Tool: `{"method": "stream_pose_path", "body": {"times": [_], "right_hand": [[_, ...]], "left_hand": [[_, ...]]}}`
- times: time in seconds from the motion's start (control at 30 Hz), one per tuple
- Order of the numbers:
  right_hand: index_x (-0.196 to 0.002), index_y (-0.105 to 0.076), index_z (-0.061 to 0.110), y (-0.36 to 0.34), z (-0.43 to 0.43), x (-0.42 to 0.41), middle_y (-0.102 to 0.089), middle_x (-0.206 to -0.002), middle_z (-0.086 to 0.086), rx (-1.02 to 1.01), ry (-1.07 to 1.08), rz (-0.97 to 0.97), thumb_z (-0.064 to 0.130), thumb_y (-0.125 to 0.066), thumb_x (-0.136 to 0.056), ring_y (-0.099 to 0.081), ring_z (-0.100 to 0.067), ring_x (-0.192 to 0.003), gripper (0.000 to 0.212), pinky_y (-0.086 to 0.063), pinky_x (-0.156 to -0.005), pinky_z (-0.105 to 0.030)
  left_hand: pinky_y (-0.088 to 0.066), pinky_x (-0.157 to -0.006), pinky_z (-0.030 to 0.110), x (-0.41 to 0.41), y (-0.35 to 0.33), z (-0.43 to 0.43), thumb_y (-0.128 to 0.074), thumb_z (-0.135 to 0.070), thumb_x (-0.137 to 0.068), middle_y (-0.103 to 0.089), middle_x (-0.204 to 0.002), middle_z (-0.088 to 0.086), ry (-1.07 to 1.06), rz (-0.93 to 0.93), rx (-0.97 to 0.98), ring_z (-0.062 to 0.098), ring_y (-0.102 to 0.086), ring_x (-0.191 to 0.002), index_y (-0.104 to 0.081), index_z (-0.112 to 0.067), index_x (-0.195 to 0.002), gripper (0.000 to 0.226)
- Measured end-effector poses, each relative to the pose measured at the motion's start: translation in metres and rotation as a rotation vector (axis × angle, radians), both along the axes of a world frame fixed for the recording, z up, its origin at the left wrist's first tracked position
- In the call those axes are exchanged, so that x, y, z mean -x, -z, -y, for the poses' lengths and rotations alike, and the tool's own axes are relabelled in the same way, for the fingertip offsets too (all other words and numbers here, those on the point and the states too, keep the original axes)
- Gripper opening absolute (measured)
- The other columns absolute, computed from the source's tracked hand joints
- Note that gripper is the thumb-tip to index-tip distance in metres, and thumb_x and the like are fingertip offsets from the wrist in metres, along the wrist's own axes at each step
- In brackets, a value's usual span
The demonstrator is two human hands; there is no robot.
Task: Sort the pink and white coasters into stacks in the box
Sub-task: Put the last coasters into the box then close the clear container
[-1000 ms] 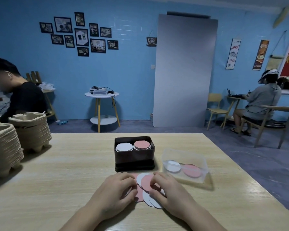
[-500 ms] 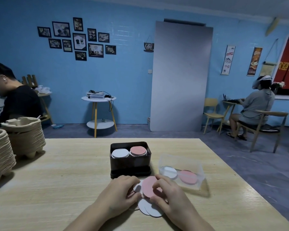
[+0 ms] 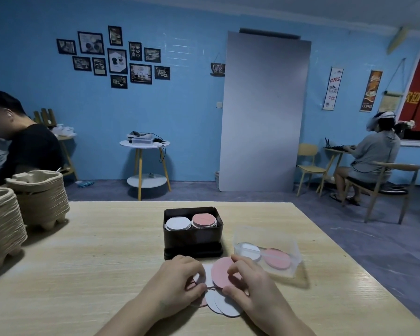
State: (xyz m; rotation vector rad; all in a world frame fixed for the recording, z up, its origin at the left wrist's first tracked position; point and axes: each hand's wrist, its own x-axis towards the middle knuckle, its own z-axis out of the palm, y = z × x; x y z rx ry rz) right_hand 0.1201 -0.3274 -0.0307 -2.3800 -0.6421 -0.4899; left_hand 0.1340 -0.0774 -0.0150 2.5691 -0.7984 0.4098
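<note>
Head view: a pile of loose coasters (image 3: 224, 305), pink and white, is seen lying fanned out on the worktop (image 3: 95, 251) close to its near edge, just in front of a black box (image 3: 193, 241). The box is set midway between the left and right edges. Inside it, two stacks are stood side by side: a white stack (image 3: 178, 223) on the left and a pink stack (image 3: 204, 220) on the right.

A pink coaster (image 3: 222, 272) at the top of the pile is tilted up off the others and is pinched at its right edge by the thumb and curled fingers of the right hand (image 3: 252, 287). The left hand (image 3: 177, 284) is laid over the left side of the pile with its fingers curled onto the coasters; whether any coaster is actually gripped by it cannot be told.

A clear plastic container (image 3: 267, 267) is placed just right of the box, toward the right edge. A white coaster (image 3: 249, 251) and another pink one (image 3: 277, 258) are seen through it, lying flat side by side.

Two stacks of paper pulp trays (image 3: 41, 192) are stood at the left edge of the worktop.
</note>
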Motion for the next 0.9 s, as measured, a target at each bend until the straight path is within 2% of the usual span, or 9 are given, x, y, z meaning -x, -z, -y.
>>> {"method": "stream_pose_path", "body": {"times": [0.1,0.2,0.27,0.37,0.5,0.6,0.7,0.8,0.9], "right_hand": [[-0.102,-0.056,0.032,0.001,-0.001,0.0,-0.049,-0.14,0.016,0.006,-0.011,-0.004,0.052,-0.066,-0.085,-0.041,0.003,-0.132,0.029,-0.044,-0.099,-0.026],[-0.102,-0.057,0.032,0.0,-0.001,0.001,-0.048,-0.142,0.016,0.018,-0.025,0.018,0.051,-0.067,-0.085,-0.04,0.006,-0.131,0.028,-0.039,-0.098,-0.017],[-0.101,-0.056,0.031,-0.001,-0.001,0.001,-0.05,-0.14,0.017,0.0,-0.027,0.019,0.048,-0.068,-0.085,-0.037,0.008,-0.133,0.026,-0.039,-0.099,-0.018],[-0.1,-0.057,0.03,-0.003,-0.001,0.001,-0.053,-0.133,0.019,-0.08,-0.028,-0.017,0.041,-0.07,-0.086,-0.034,0.008,-0.137,0.022,-0.046,-0.102,-0.029],[-0.107,-0.06,0.026,-0.01,-0.009,0.001,-0.05,-0.136,0.018,-0.064,-0.068,-0.024,0.04,-0.071,-0.086,-0.039,0.003,-0.135,0.028,-0.046,-0.103,-0.025],[-0.118,-0.059,0.029,-0.019,-0.021,0.0,-0.047,-0.145,0.015,0.041,-0.129,0.022,0.045,-0.067,-0.082,-0.043,0.004,-0.132,0.04,-0.041,-0.103,-0.02],[-0.124,-0.06,0.028,-0.025,-0.035,-0.001,-0.048,-0.145,0.015,0.053,-0.18,0.044,0.041,-0.072,-0.082,-0.043,0.003,-0.133,0.045,-0.037,-0.106,-0.018],[-0.123,-0.062,0.024,-0.023,-0.046,-0.003,-0.049,-0.144,0.014,0.021,-0.221,0.048,0.036,-0.078,-0.082,-0.043,0.004,-0.133,0.046,-0.036,-0.107,-0.017],[-0.121,-0.065,0.023,-0.019,-0.05,-0.002,-0.048,-0.142,0.017,-0.021,-0.228,0.034,0.034,-0.079,-0.08,-0.045,0.005,-0.132,0.045,-0.039,-0.105,-0.016]], "left_hand": [[-0.041,-0.08,0.022,0.006,-0.002,-0.011,-0.056,-0.055,-0.085,-0.052,-0.084,-0.018,0.018,0.0,-0.006,-0.003,-0.044,-0.089,-0.049,-0.037,-0.086,0.019],[-0.042,-0.081,0.023,0.011,-0.001,-0.02,-0.058,-0.056,-0.085,-0.056,-0.084,-0.015,0.015,0.014,0.01,-0.002,-0.047,-0.088,-0.053,-0.033,-0.089,0.023],[-0.045,-0.087,0.025,0.015,0.002,-0.027,-0.062,-0.057,-0.083,-0.059,-0.094,-0.018,0.012,0.025,0.05,-0.002,-0.05,-0.094,-0.058,-0.032,-0.096,0.028],[-0.046,-0.096,0.022,0.02,0.005,-0.036,-0.07,-0.049,-0.08,-0.062,-0.121,-0.019,-0.01,0.105,0.132,-0.003,-0.055,-0.115,-0.064,-0.029,-0.103,0.032],[-0.042,-0.092,0.008,0.024,0.004,-0.039,-0.084,-0.036,-0.074,-0.064,-0.125,-0.014,-0.022,0.183,0.19,-0.009,-0.051,-0.119,-0.066,-0.026,-0.1,0.032],[-0.046,-0.09,0.012,0.026,0.005,-0.037,-0.085,-0.035,-0.074,-0.064,-0.129,-0.011,-0.017,0.174,0.17,0.002,-0.059,-0.118,-0.065,-0.027,-0.099,0.033],[-0.045,-0.088,0.009,0.027,0.004,-0.037,-0.077,-0.04,-0.078,-0.06,-0.132,-0.014,0.005,0.186,0.181,0.003,-0.059,-0.117,-0.06,-0.029,-0.094,0.025],[-0.053,-0.081,0.02,0.028,0.003,-0.036,-0.072,-0.041,-0.084,-0.058,-0.134,-0.015,0.052,0.224,0.178,0.005,-0.062,-0.111,-0.058,-0.029,-0.094,0.022],[-0.056,-0.077,0.025,0.028,0.005,-0.035,-0.07,-0.045,-0.087,-0.06,-0.135,-0.007,0.066,0.227,0.148,0.012,-0.064,-0.11,-0.06,-0.025,-0.103,0.027]]}}
